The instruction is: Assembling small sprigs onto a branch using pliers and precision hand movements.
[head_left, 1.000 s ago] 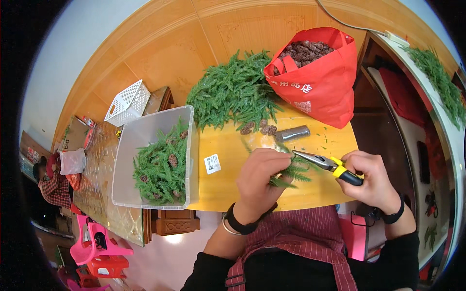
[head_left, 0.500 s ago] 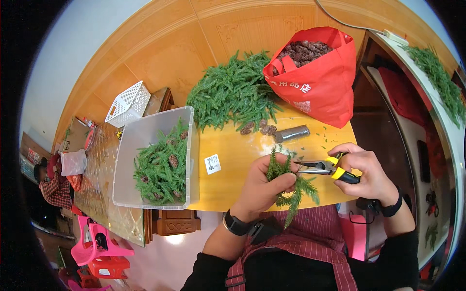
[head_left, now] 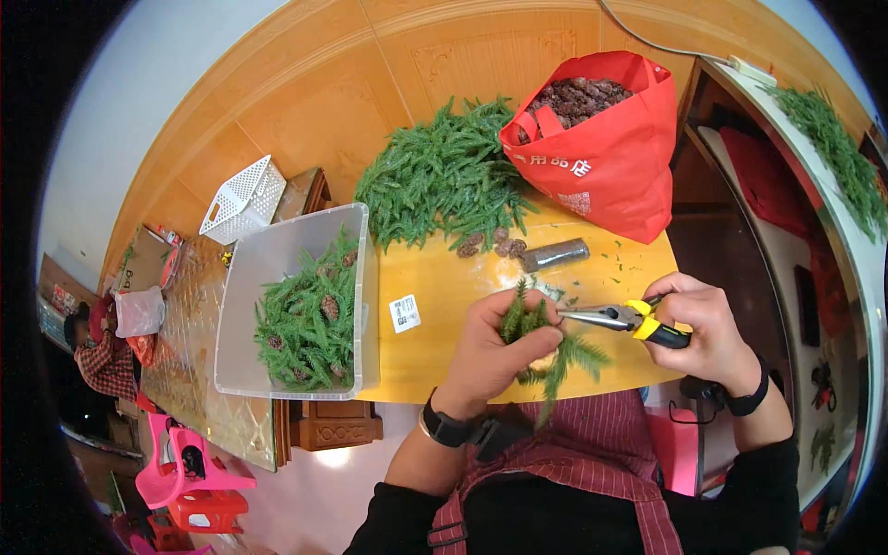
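Observation:
My left hand (head_left: 495,347) pinches a green pine sprig (head_left: 575,356) between thumb and fingers, above the front of the yellow table. The sprig's needled ends stick out over and below the thumb, the lower one a little blurred. My right hand (head_left: 698,319) is wrapped round the black and yellow handles of a pair of pliers (head_left: 606,317). Their long metal jaws point left, with the tip right by my left fingers. Whether the jaws grip a stem is too small to tell. Behind my hands lie several pine cones (head_left: 504,244) and a dark roll (head_left: 557,254) in shiny wrap.
A clear plastic bin (head_left: 372,305) with sprigs and cones stands at left. Loose green sprigs (head_left: 444,176) are heaped at the back, beside a red bag (head_left: 610,148) full of cones. A white label (head_left: 404,314) lies on the table (head_left: 421,365). Another person (head_left: 106,356) is far left.
The plier jaws, parted before, now look closed, and the pliers have shifted slightly left. My left hand has moved a little left, and the sprig has swung.

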